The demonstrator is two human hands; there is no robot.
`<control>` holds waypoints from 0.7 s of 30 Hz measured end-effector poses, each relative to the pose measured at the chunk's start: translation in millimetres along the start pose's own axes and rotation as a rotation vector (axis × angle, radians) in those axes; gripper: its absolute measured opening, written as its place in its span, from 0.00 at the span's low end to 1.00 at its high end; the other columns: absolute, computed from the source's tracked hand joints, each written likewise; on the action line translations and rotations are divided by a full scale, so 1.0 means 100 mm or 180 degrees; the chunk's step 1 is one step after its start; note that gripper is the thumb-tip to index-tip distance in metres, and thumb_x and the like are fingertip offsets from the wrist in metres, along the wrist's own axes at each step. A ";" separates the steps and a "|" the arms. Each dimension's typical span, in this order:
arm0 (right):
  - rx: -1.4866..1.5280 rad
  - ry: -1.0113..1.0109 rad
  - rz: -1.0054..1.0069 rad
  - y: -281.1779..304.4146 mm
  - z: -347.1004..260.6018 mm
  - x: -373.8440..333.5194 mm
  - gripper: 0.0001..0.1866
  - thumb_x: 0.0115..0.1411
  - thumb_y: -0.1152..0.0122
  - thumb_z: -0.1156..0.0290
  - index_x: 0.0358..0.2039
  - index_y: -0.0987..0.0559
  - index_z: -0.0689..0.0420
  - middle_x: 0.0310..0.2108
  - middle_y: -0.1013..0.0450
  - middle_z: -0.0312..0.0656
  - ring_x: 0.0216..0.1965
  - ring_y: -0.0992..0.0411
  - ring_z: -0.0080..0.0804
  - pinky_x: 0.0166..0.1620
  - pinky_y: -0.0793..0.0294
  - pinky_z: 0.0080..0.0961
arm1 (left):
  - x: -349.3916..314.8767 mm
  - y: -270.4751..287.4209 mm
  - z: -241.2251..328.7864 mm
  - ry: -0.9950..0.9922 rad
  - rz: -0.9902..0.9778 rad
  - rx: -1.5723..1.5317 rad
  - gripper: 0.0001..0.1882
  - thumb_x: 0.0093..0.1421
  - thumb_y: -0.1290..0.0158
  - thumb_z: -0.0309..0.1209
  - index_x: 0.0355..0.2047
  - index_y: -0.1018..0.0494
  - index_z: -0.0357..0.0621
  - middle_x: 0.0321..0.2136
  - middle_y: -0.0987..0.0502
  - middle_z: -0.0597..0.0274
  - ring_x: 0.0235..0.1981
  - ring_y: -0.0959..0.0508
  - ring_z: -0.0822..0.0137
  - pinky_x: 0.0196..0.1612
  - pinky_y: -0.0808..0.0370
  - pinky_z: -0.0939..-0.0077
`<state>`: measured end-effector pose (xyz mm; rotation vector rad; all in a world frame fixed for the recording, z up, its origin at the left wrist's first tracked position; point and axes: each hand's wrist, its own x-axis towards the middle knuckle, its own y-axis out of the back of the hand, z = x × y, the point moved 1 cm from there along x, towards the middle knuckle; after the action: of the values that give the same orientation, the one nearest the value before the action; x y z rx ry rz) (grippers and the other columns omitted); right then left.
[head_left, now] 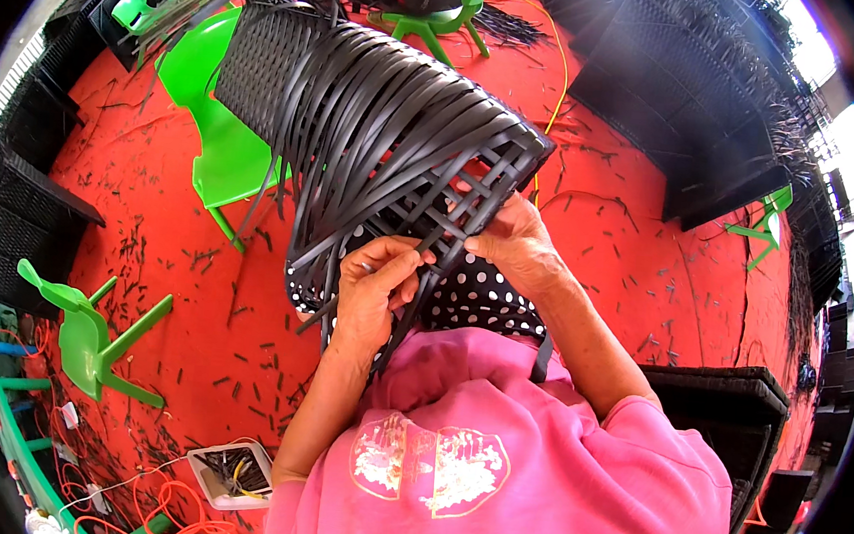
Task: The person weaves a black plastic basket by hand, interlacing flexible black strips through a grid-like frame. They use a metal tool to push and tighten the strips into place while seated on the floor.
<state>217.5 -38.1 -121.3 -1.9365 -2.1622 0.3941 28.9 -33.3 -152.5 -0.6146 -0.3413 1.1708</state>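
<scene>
1. A black woven frame (389,113) lies tilted on the person's lap, over a spotted cloth (480,299). It leans up and away toward a green chair (211,140).
2. Many loose black strips (354,176) hang down from the frame toward the lap. Some are already woven in a criss-cross at the near corner.
3. The left hand (377,285) is closed around a few strips just under the frame. Its fingers curl in and pinch them.
4. The right hand (514,242) holds the near corner of the frame. Its fingers press on the woven strips there.
5. The two hands are close, with a few strips between them.
6. The person wears a pink top (493,453) with a pale picture on the front.
7. The floor (637,274) is red, with many small black bits lying on it.
8. Another green chair (91,331) lies tipped over at the left.
9. A white box (230,472) with wires in it sits on the floor near the left arm. Orange cord (182,514) curls beside it.
10. Big black woven pieces (681,96) stand at the far right and along the left edge.
</scene>
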 end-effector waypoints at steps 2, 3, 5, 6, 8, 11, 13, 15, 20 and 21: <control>-0.0102 0.0003 -0.0030 0.02 -0.01 0.02 0.34 0.45 0.40 0.82 0.57 0.35 0.58 0.45 0.30 0.35 0.43 0.32 0.22 0.37 0.32 0.17 | 0.01 -0.01 0.01 0.0012 0.0017 0.0042 0.05 0.56 0.46 0.26 0.29 0.25 0.37 0.29 0.21 0.56 0.14 0.34 0.79 0.15 0.46 0.88; -0.0202 -0.0048 -0.0044 0.03 -0.03 0.02 0.34 0.45 0.40 0.81 0.56 0.35 0.58 0.44 0.30 0.34 0.42 0.33 0.21 0.36 0.33 0.17 | 0.01 -0.01 0.03 0.0034 0.0051 0.0065 0.05 0.56 0.45 0.27 0.28 0.26 0.38 0.29 0.21 0.56 0.14 0.33 0.78 0.15 0.45 0.87; -0.0368 -0.0066 -0.0049 0.00 -0.08 0.03 0.33 0.45 0.40 0.80 0.55 0.34 0.59 0.43 0.30 0.34 0.40 0.33 0.21 0.36 0.33 0.17 | 0.01 -0.01 0.05 0.0039 0.0085 0.0086 0.05 0.55 0.45 0.28 0.27 0.26 0.39 0.29 0.21 0.55 0.14 0.33 0.77 0.15 0.45 0.87; -0.0453 -0.0042 -0.0039 -0.02 -0.11 0.03 0.32 0.46 0.40 0.80 0.55 0.34 0.60 0.42 0.30 0.34 0.39 0.33 0.20 0.35 0.33 0.17 | 0.02 0.00 0.05 0.0022 0.0084 0.0064 0.05 0.55 0.45 0.29 0.27 0.26 0.39 0.29 0.21 0.55 0.14 0.33 0.77 0.15 0.45 0.87; -0.0496 -0.0012 -0.0054 -0.03 -0.09 0.05 0.33 0.46 0.38 0.78 0.55 0.35 0.62 0.43 0.29 0.36 0.42 0.32 0.24 0.41 0.33 0.21 | 0.02 0.03 0.05 0.0013 0.0095 0.0048 0.06 0.56 0.45 0.29 0.28 0.26 0.39 0.29 0.21 0.55 0.14 0.33 0.77 0.15 0.45 0.87; -0.0551 -0.0092 -0.0130 0.03 -0.12 0.11 0.35 0.45 0.36 0.77 0.56 0.35 0.68 0.46 0.29 0.42 0.48 0.30 0.31 0.53 0.33 0.28 | 0.04 0.06 0.06 -0.0017 0.0120 -0.0043 0.06 0.57 0.45 0.30 0.28 0.26 0.39 0.28 0.21 0.55 0.14 0.34 0.78 0.15 0.43 0.87; -0.0658 -0.0218 -0.0216 0.05 -0.12 0.12 0.33 0.45 0.38 0.78 0.55 0.34 0.69 0.45 0.28 0.43 0.47 0.30 0.33 0.55 0.35 0.30 | 0.03 0.07 0.06 -0.0099 0.0166 -0.0070 0.07 0.58 0.45 0.30 0.28 0.26 0.39 0.28 0.21 0.55 0.14 0.34 0.78 0.16 0.41 0.87; -0.0706 -0.0133 -0.0149 -0.05 -0.18 0.10 0.28 0.45 0.40 0.80 0.50 0.31 0.67 0.42 0.28 0.42 0.44 0.29 0.33 0.52 0.32 0.29 | 0.03 0.08 0.04 -0.0185 0.0134 -0.0185 0.08 0.59 0.45 0.30 0.29 0.25 0.37 0.28 0.21 0.55 0.14 0.34 0.78 0.17 0.39 0.88; -0.0321 -0.0075 -0.0044 -0.08 -0.13 0.11 0.27 0.45 0.42 0.81 0.49 0.31 0.67 0.40 0.26 0.44 0.42 0.27 0.34 0.51 0.31 0.32 | 0.01 0.08 0.03 -0.0146 0.0158 -0.0482 0.07 0.59 0.45 0.29 0.30 0.24 0.37 0.27 0.21 0.58 0.15 0.34 0.79 0.18 0.38 0.87; -0.0243 -0.0105 -0.0127 -0.07 -0.14 0.12 0.27 0.45 0.42 0.81 0.50 0.32 0.68 0.40 0.26 0.46 0.43 0.27 0.35 0.51 0.31 0.33 | 0.02 0.08 0.03 -0.0140 0.0141 -0.0543 0.06 0.58 0.44 0.28 0.31 0.23 0.37 0.27 0.21 0.60 0.15 0.34 0.80 0.18 0.38 0.87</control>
<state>214.7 -26.5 -106.1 -1.9359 -2.2644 0.3439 22.1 -29.1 -155.3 -0.7488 -0.4704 1.2069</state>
